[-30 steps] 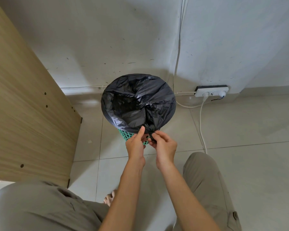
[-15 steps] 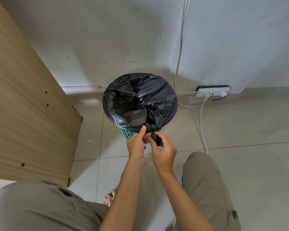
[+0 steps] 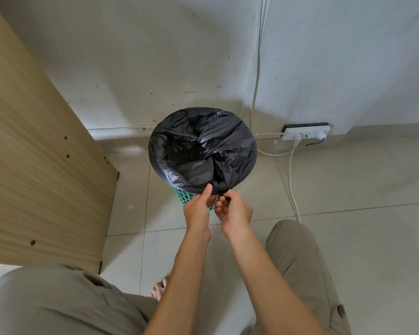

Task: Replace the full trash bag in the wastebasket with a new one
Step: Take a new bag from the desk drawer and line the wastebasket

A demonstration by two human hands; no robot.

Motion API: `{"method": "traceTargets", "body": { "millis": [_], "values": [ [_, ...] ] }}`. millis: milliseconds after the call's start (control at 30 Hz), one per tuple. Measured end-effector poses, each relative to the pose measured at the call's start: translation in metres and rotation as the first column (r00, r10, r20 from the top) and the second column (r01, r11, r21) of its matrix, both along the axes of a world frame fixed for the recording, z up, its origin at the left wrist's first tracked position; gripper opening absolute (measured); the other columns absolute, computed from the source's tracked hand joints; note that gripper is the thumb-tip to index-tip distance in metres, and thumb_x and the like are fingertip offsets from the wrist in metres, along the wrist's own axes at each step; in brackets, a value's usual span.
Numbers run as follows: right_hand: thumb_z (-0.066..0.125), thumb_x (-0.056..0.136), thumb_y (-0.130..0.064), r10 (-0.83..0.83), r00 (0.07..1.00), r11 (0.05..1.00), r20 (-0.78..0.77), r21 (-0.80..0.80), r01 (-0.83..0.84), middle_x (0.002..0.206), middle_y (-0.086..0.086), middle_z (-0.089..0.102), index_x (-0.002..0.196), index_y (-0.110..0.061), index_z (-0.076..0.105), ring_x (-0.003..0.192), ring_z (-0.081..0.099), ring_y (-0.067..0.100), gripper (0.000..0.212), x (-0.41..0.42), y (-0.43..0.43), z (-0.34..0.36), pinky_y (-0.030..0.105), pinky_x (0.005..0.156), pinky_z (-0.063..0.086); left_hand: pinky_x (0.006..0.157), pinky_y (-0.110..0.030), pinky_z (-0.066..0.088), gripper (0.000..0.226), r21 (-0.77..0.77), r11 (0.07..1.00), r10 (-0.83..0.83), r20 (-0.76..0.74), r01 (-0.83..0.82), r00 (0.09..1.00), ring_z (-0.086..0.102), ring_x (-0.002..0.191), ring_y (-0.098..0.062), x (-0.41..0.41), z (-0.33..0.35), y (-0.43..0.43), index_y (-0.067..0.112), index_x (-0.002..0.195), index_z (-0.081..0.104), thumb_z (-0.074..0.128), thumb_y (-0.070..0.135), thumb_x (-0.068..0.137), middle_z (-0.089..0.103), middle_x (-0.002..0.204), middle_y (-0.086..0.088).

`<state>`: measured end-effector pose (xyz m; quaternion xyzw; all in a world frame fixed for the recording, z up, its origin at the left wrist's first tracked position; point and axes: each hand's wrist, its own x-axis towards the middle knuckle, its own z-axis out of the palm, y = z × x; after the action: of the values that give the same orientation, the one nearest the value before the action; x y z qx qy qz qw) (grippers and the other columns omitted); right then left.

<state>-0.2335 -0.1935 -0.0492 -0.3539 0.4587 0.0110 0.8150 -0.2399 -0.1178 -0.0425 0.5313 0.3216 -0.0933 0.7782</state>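
No words, numbers or signs can be read anywhere here.

A black trash bag (image 3: pixel 203 151) lines the green mesh wastebasket (image 3: pixel 183 195), stretched over its rim, knotted at the near edge.
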Motion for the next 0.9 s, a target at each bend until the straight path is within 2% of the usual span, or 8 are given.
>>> {"method": "traceTargets", "body": {
  "millis": [133, 267, 367, 500, 600, 733, 833, 900],
  "values": [
    [0.066, 0.088, 0.004, -0.106, 0.991, 0.984, 0.080, -0.137, 0.116, 0.061, 0.013, 0.068, 0.101, -0.002, 0.058, 0.047, 0.064, 0.019, 0.017, -0.005, 0.007, -0.008, 0.028, 0.048, 0.055, 0.057, -0.016, 0.047, 0.032, 0.031, 0.999, -0.008, 0.012, 0.007, 1.000, 0.066, 0.055, 0.006, -0.001, -0.001, -0.001, -0.004, 0.104, 0.076, 0.070, 0.027, 0.096, 0.078, 0.095, -0.012],
    [0.069, 0.093, -0.010, 0.090, 0.987, 0.853, 0.131, -0.521, -0.008, 0.085, 0.004, 0.077, 0.101, -0.013, 0.076, 0.071, 0.073, 0.014, 0.011, -0.019, 0.012, -0.023, 0.024, 0.066, 0.059, 0.060, -0.020, 0.045, 0.033, 0.017, 1.000, -0.012, -0.004, 0.013, 1.000, 0.068, 0.058, 0.002, 0.002, 0.001, 0.001, -0.004, 0.106, 0.075, 0.070, 0.027, 0.096, 0.077, 0.093, -0.008],
    [0.076, 0.088, -0.011, 0.230, 0.964, 0.733, 0.133, -0.675, -0.082, 0.108, -0.007, 0.067, 0.103, -0.020, 0.077, 0.090, 0.069, 0.006, 0.018, -0.025, 0.011, -0.032, 0.014, 0.071, 0.055, 0.062, -0.020, 0.042, 0.033, 0.001, 1.000, 0.000, -0.018, 0.000, 1.000, 0.067, 0.063, 0.000, 0.002, 0.004, 0.001, -0.004, 0.106, 0.076, 0.071, 0.027, 0.095, 0.077, 0.097, -0.010],
    [0.073, 0.093, -0.015, 0.333, 0.937, 0.616, 0.106, -0.777, -0.131, 0.103, -0.004, 0.074, 0.105, -0.021, 0.077, 0.090, 0.069, 0.003, 0.015, -0.024, 0.004, -0.037, 0.013, 0.075, 0.051, 0.065, -0.020, 0.043, 0.031, 0.014, 1.000, 0.003, -0.028, -0.003, 1.000, 0.065, 0.076, -0.005, 0.003, 0.005, 0.002, -0.001, 0.108, 0.075, 0.072, 0.027, 0.094, 0.076, 0.101, -0.007],
    [0.071, 0.095, -0.016, 0.258, 0.962, 0.738, 0.090, -0.662, -0.135, 0.107, 0.000, 0.074, 0.109, -0.024, 0.077, 0.096, 0.070, 0.011, 0.017, -0.019, 0.007, -0.041, 0.020, 0.081, 0.053, 0.071, -0.024, 0.045, 0.031, 0.023, 1.000, 0.002, -0.035, -0.001, 0.999, 0.064, 0.088, -0.010, 0.003, 0.004, 0.001, 0.004, 0.110, 0.074, 0.074, 0.030, 0.092, 0.075, 0.111, -0.006],
    [0.065, 0.097, -0.001, 0.104, 0.978, 0.967, 0.183, -0.249, -0.056, 0.089, 0.000, 0.074, 0.109, -0.011, 0.075, 0.077, 0.066, 0.010, 0.019, -0.014, 0.014, -0.032, 0.025, 0.074, 0.051, 0.066, -0.025, 0.046, 0.019, 0.007, 1.000, -0.002, -0.069, 0.003, 0.998, 0.066, 0.081, -0.011, 0.003, 0.002, 0.001, 0.011, 0.096, 0.074, 0.074, 0.030, 0.093, 0.074, 0.097, -0.004],
    [0.060, 0.096, 0.009, -0.042, 0.976, 0.995, 0.213, 0.099, 0.021, 0.079, 0.006, 0.066, 0.106, -0.008, 0.067, 0.067, 0.058, 0.013, 0.021, -0.011, 0.017, -0.027, 0.026, 0.064, 0.046, 0.052, -0.018, 0.051, 0.020, 0.006, 0.999, 0.040, -0.085, -0.039, 0.996, 0.066, 0.062, -0.007, 0.003, 0.002, 0.001, 0.010, 0.085, 0.073, 0.076, 0.028, 0.091, 0.073, 0.080, -0.002],
    [0.057, 0.097, 0.009, -0.069, 0.978, 0.978, 0.198, 0.207, 0.027, 0.077, 0.006, 0.063, 0.107, -0.006, 0.064, 0.064, 0.054, 0.012, 0.019, -0.009, 0.020, -0.028, 0.024, 0.060, 0.043, 0.046, -0.016, 0.050, 0.022, -0.002, 0.996, 0.083, -0.095, -0.084, 0.992, 0.063, 0.051, -0.007, 0.004, 0.002, 0.000, 0.009, 0.077, 0.071, 0.080, 0.026, 0.088, 0.071, 0.067, 0.000]
  ]
}}
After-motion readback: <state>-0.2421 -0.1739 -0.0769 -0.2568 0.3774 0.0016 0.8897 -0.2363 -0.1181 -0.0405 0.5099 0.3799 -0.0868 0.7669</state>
